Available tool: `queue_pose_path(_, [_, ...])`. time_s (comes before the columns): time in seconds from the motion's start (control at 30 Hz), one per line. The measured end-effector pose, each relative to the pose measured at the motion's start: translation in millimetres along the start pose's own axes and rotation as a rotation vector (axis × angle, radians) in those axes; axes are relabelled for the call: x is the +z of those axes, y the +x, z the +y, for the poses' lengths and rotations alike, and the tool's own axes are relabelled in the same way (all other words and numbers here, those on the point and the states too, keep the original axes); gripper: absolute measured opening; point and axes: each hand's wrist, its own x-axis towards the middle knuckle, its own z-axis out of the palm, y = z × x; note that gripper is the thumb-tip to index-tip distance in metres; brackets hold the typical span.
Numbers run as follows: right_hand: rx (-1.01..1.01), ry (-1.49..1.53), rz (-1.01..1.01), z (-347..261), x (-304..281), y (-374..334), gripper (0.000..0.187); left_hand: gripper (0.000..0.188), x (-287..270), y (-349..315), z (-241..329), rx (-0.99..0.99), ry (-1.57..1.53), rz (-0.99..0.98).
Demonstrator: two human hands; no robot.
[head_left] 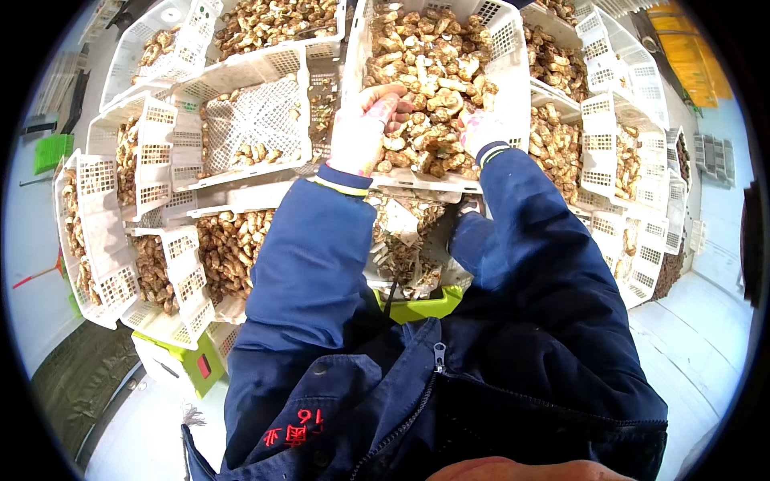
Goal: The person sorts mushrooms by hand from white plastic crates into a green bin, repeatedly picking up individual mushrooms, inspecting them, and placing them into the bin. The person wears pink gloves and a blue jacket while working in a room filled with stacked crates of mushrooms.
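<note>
A white plastic crate (507,80) full of brown-and-cream mushrooms (429,60) lies in front of me. Over its left side, my left hand (370,122) reaches in with the fingers apart and slightly bent, close above the mushrooms; nothing shows between them. My right hand (480,130) is at the crate's right side, its fingertips against the mushrooms. Glare washes out that hand, so whether it grips one cannot be made out. Both hands seem to wear pale, patterned gloves or sleeves, with the left fingertips bare. Dark blue sleeves cover both arms.
Left of me stands a mostly bare white crate (255,120) holding a few mushrooms. More mushroom-filled crates (553,144) crowd both sides. Below the front crate, a lime-green bin (421,309) holds trimmings (405,248). A green-and-white box (180,361) sits at lower left.
</note>
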Motion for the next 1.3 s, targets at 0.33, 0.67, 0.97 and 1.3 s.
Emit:
queue_pose_path(0.33, [0.033, 0.314, 0.129, 31, 46, -5, 0.036, 0.027, 8, -1, -1, -0.031, 0.073, -0.017])
queue_pose_path(0.67, [0.028, 0.006, 0.016, 1, 48, 8, 0.029, 0.028, 9, -2, -2, -0.046, 0.128, -0.035])
queue_pose_path(0.97, [0.189, 1.068, 0.034, 69, 28, 5, 0.018, 0.028, 14, 1, 1, -0.024, 0.115, -0.063])
queue_pose_path(1.3, [-0.251, 1.898, 0.033, -1, -82, -99, 0.023, 0.041, 45, -18, -13, -0.135, -0.249, -0.392])
